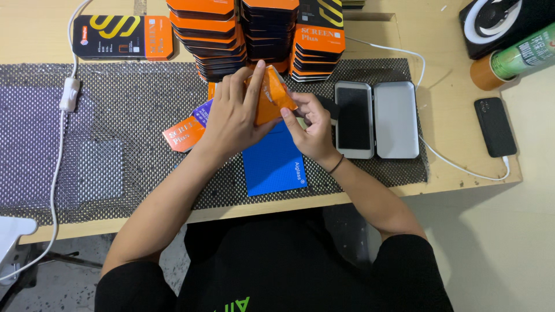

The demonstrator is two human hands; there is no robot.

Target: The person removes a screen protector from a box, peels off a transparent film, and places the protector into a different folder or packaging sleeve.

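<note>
Mat (115,115) lies on desk (34,40). Stacked boxes (260,34) stand at 12 o'clock on the mat's far edge. Open case (377,119) lies at 3 o'clock of the hands; pad (272,164) at 6 o'clock beneath them. Phone (495,127) lies right of the case, off the mat.

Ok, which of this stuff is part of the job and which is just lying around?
In use: orange box held by left hand and right hand; box stacks; blue pad; open grey case.
Lying about: black phone; green can; white cable.
</note>
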